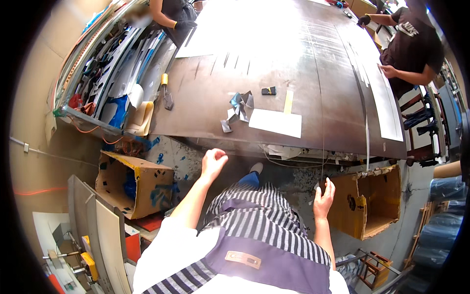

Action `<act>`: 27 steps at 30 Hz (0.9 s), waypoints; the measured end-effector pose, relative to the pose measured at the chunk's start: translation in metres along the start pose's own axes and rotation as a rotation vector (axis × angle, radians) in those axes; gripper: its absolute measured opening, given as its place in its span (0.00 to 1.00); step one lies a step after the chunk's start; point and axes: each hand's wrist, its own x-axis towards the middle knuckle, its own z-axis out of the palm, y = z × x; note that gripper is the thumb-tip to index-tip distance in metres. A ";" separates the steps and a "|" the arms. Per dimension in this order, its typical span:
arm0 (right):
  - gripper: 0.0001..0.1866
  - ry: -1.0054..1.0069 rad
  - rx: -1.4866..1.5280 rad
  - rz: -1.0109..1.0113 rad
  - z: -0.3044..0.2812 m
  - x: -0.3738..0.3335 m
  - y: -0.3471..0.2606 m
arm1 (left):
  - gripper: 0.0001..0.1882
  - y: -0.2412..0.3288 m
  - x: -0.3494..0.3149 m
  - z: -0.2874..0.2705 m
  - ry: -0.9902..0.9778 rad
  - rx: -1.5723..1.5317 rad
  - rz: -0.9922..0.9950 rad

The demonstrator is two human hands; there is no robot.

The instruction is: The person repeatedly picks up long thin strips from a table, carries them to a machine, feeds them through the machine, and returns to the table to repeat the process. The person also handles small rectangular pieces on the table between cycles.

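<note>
My left hand is in the air in front of the table's near edge, its fingers curled in, with nothing showing between them. My right hand hangs farther right, fingers apart and holding nothing, beside a cardboard box. Both hands are off the large dark table. Nearest to them on its top lie a white rectangular sheet, a yellow strip, crumpled silver-blue scraps and a small black object. A yellow-handled scraper-like tool rests near the left edge.
Another open cardboard box stands below the table at left. A rack packed with strips and sheets adjoins the table. Panels lean at lower left. One person stands at the right edge, and another's gloved hand reaches in at far left.
</note>
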 end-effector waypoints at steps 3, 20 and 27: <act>0.25 0.012 -0.017 -0.004 0.002 0.022 -0.018 | 0.13 0.011 0.078 0.006 0.103 -0.129 -0.219; 0.20 -0.276 0.295 0.016 0.059 0.139 -0.147 | 0.06 0.121 0.195 -0.009 -0.071 0.173 0.615; 0.13 -0.365 0.471 -0.109 0.058 0.184 -0.180 | 0.24 0.239 0.138 0.075 -0.507 0.213 1.166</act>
